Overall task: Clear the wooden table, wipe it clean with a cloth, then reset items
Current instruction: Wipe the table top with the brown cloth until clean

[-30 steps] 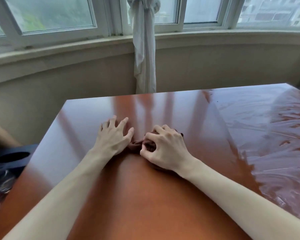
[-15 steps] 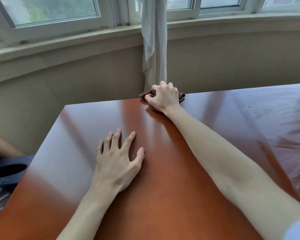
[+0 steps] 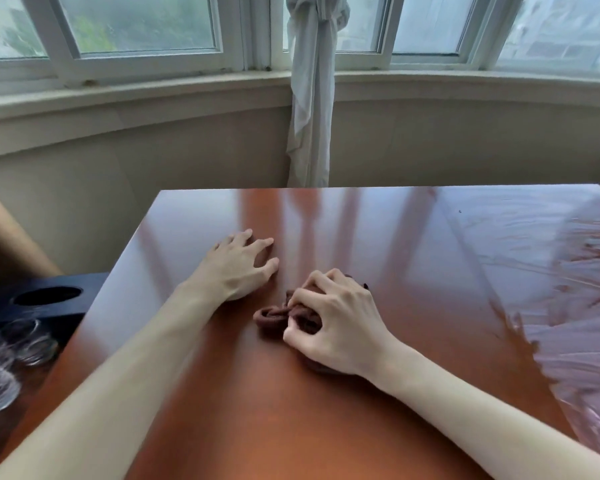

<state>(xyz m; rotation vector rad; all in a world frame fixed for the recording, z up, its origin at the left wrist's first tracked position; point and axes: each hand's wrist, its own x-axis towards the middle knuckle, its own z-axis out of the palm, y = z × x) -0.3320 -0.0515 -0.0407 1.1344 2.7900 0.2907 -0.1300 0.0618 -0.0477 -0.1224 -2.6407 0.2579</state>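
While the left hand (image 3: 238, 270) rests flat with fingers spread on the wooden table (image 3: 378, 237), the right hand (image 3: 336, 327) curls its fingers tight around the bunched brown cloth (image 3: 269, 318), mid-table, just beside the left hand.

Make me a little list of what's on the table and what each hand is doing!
table: shiny reddish wood table, by the window
cloth: brown cloth, bunched up on the table
right hand: right hand grips the cloth, fingers curled round it
left hand: left hand rests on the table, fingers spread, holding nothing
plastic sheet: clear plastic sheet covers the table's right side
curtain: white curtain, tied up at the window
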